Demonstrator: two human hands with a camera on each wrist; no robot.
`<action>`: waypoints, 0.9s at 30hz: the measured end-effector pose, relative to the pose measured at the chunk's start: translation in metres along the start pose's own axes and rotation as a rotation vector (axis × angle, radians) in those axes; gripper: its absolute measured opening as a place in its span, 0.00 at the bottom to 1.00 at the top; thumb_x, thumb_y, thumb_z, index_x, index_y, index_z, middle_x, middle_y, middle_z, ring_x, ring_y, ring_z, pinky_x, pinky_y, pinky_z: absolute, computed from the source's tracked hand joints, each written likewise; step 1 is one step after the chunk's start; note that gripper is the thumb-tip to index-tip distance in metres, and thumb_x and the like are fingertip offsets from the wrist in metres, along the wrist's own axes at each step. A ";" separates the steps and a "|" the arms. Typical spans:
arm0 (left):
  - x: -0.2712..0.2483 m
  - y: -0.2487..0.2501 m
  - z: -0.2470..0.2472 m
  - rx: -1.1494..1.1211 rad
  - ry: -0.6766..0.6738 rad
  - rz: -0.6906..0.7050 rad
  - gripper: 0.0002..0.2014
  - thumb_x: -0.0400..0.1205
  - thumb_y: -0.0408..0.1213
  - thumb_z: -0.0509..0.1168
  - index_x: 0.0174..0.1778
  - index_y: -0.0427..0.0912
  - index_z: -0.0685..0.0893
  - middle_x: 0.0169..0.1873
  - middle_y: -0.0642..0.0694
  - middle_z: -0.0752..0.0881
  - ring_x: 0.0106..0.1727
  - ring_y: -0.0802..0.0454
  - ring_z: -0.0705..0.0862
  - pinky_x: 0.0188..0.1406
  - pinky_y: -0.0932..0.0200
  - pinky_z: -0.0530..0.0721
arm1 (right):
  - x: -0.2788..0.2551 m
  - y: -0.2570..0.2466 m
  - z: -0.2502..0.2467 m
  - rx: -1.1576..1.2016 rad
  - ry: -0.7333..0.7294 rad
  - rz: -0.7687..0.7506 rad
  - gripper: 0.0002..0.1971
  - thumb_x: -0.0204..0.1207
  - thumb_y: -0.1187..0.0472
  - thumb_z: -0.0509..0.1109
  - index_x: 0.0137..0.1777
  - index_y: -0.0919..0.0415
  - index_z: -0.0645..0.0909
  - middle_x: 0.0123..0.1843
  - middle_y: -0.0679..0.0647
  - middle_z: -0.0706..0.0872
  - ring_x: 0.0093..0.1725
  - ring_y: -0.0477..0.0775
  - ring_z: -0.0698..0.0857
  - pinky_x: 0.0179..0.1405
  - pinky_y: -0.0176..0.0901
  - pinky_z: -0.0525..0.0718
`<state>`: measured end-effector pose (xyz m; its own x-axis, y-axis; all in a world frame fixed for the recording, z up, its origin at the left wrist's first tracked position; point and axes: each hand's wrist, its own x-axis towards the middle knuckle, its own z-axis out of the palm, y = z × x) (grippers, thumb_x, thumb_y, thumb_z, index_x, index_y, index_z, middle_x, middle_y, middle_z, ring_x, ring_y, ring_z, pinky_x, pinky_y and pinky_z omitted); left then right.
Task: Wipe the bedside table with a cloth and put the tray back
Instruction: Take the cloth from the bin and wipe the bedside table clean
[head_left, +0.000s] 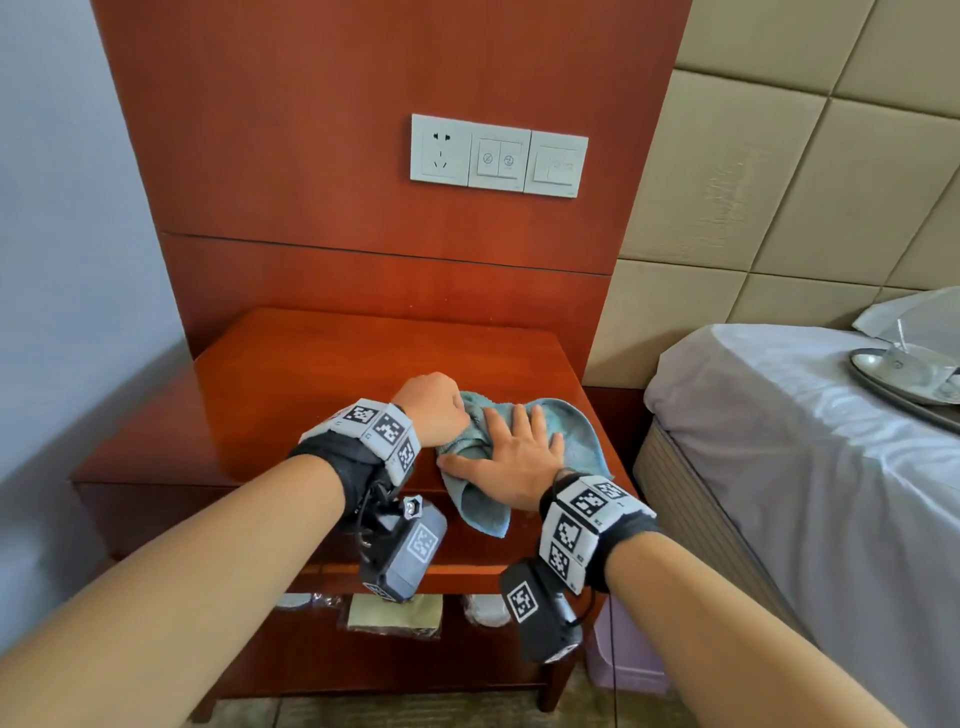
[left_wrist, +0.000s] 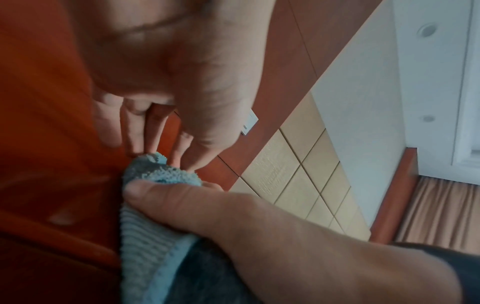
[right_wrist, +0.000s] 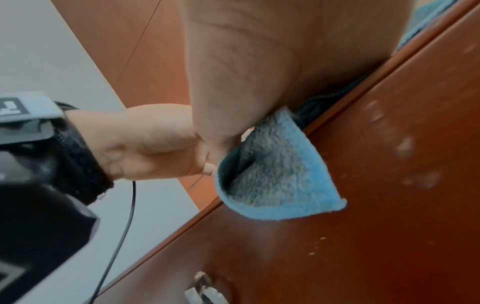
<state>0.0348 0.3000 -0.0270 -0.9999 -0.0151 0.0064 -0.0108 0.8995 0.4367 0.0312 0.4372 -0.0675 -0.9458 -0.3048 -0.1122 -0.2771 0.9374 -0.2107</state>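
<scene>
The blue cloth (head_left: 574, 431) lies on the front right of the red-brown bedside table (head_left: 311, 395), and one corner (right_wrist: 272, 176) hangs over the front edge. My left hand (head_left: 447, 410) grips the cloth's bunched left end (left_wrist: 155, 164) with curled fingers. My right hand (head_left: 519, 441) lies flat on the cloth with its fingers spread, and its thumb (left_wrist: 182, 197) presses the near fold. The silver tray (head_left: 878, 387) sits on the bed at the far right and carries glassware; neither hand is near it.
The bed (head_left: 779, 467) stands close to the table's right side, with a padded headboard behind it. A socket and switch panel (head_left: 498, 156) is on the wood wall above. Packaged items (head_left: 395, 613) lie on the shelf under the table. A drawer handle (right_wrist: 205, 292) shows below the top.
</scene>
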 end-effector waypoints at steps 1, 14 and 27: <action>-0.004 -0.007 -0.005 0.029 0.004 -0.012 0.05 0.80 0.35 0.63 0.42 0.46 0.83 0.44 0.43 0.84 0.46 0.46 0.80 0.50 0.52 0.81 | 0.002 -0.007 0.002 -0.006 -0.007 -0.030 0.51 0.65 0.19 0.52 0.85 0.44 0.47 0.88 0.57 0.45 0.85 0.62 0.38 0.80 0.69 0.42; -0.010 0.038 0.004 0.057 -0.168 0.031 0.08 0.75 0.24 0.57 0.39 0.42 0.76 0.38 0.42 0.76 0.38 0.47 0.73 0.37 0.54 0.71 | -0.008 0.035 0.002 0.005 0.034 -0.113 0.45 0.66 0.22 0.47 0.82 0.42 0.56 0.86 0.54 0.53 0.85 0.58 0.46 0.78 0.68 0.52; -0.017 0.066 0.021 0.137 -0.431 0.188 0.45 0.77 0.39 0.69 0.86 0.44 0.50 0.82 0.42 0.64 0.80 0.44 0.66 0.72 0.55 0.73 | -0.024 0.080 -0.031 0.186 -0.094 0.013 0.58 0.56 0.28 0.71 0.80 0.62 0.57 0.80 0.55 0.62 0.81 0.59 0.58 0.78 0.54 0.62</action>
<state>0.0511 0.3689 -0.0174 -0.8986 0.3089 -0.3116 0.1978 0.9192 0.3406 0.0261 0.5242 -0.0514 -0.9268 -0.3154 -0.2039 -0.2210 0.8969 -0.3831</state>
